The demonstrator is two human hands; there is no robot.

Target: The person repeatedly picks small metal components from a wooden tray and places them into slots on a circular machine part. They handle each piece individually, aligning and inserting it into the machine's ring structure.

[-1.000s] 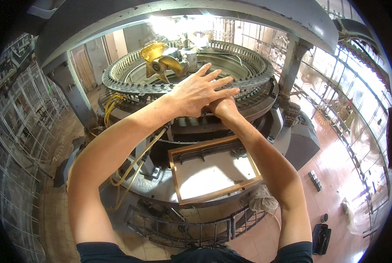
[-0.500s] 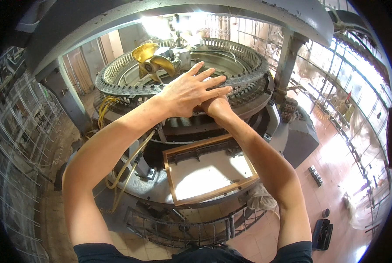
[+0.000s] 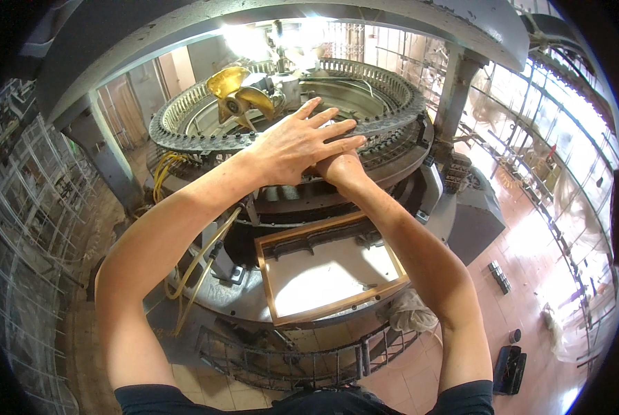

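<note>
Glossy golden fan blades (image 3: 228, 81), dull metal ring (image 3: 206, 143), smooth wooden frame (image 3: 323, 308), matt cloth sleeves (image 3: 147, 398).

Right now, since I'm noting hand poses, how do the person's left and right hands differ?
The left hand shows its back with four fingers spread; the right hand's fingers are hidden. The left hand overlaps in front, while the right hand is partly covered by it. The left hand's fingers point up and rightward; the right hand's finger direction can't be told. Both are bare, at the near side of the machine's dark ring.
</note>
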